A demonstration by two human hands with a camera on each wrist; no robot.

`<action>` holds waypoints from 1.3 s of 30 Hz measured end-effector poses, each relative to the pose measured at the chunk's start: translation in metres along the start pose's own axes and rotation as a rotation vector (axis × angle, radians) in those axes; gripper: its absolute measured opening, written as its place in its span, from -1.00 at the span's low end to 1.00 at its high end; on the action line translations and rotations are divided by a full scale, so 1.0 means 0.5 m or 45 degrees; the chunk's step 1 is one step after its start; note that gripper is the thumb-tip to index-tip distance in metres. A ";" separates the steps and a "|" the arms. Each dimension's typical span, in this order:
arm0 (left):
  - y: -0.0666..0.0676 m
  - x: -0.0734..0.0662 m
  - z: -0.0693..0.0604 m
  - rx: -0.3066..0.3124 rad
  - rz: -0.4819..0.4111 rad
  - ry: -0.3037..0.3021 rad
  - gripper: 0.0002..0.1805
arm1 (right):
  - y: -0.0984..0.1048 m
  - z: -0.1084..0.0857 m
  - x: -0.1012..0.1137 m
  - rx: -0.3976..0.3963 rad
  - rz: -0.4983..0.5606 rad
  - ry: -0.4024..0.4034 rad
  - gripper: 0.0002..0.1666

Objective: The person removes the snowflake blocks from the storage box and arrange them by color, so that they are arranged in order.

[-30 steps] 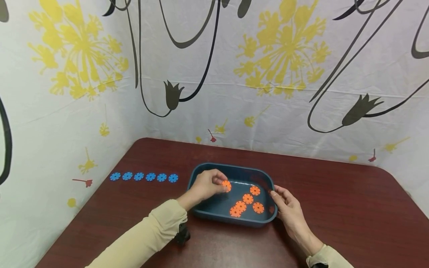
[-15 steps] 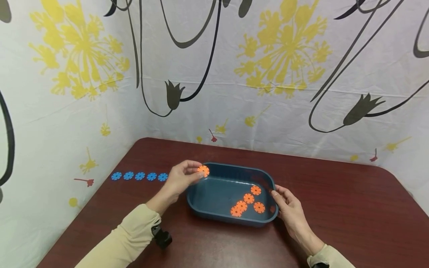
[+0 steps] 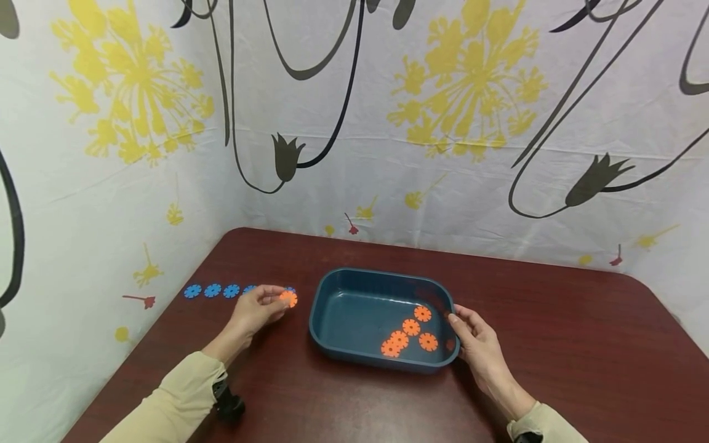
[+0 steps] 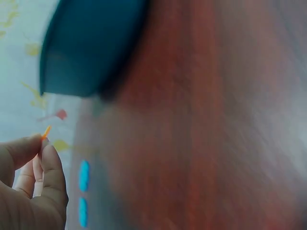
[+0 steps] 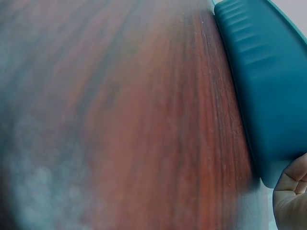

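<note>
Between thumb and fingertips, my left hand [image 3: 259, 315] pinches an orange notched disc [image 3: 288, 299], held up near the right end of a row of blue notched discs [image 3: 213, 290]. The hand hides part of that row. In the left wrist view the orange disc [image 4: 46, 132] appears edge-on at the fingertips. My right hand [image 3: 480, 344] grips the right end of a dark teal tray [image 3: 382, 363], thumb at the rim and fingers outside. Several more orange discs [image 3: 411, 327] lie in the tray's right half, two of them overlapping.
The dark red-brown wooden table [image 3: 565, 332] carries the tray near its middle and the blue row at its left. A pale patterned cloth [image 3: 354, 111] hangs close behind the table and along its left side.
My left hand has lifted the orange disc out of the tray and carried it left over the rim to the blue row. My right hand and the tray stay put.
</note>
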State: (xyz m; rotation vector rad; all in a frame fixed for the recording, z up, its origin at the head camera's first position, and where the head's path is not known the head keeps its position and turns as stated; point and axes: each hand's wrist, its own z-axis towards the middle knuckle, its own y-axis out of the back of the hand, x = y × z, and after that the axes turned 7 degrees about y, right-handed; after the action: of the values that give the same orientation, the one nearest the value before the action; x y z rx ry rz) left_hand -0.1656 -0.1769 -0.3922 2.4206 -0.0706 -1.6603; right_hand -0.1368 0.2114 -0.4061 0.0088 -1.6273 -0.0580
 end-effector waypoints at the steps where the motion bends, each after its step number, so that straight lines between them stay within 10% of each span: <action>1: 0.004 0.007 0.000 -0.004 0.022 0.005 -0.62 | 0.000 0.000 0.000 0.000 0.002 -0.001 -0.36; 23: 0.011 0.048 0.021 -0.234 0.686 -0.284 -0.80 | -0.004 0.002 -0.001 -0.011 0.006 -0.008 -0.37; 39: 0.007 0.041 0.017 -0.238 0.768 -0.286 -0.82 | -0.001 -0.001 0.001 -0.012 -0.004 -0.010 -0.37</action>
State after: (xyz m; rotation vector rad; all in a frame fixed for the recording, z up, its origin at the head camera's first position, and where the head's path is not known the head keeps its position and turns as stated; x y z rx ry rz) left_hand -0.1655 -0.1845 -0.4133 1.8152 -0.5867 -1.5479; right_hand -0.1361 0.2107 -0.4056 0.0040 -1.6352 -0.0680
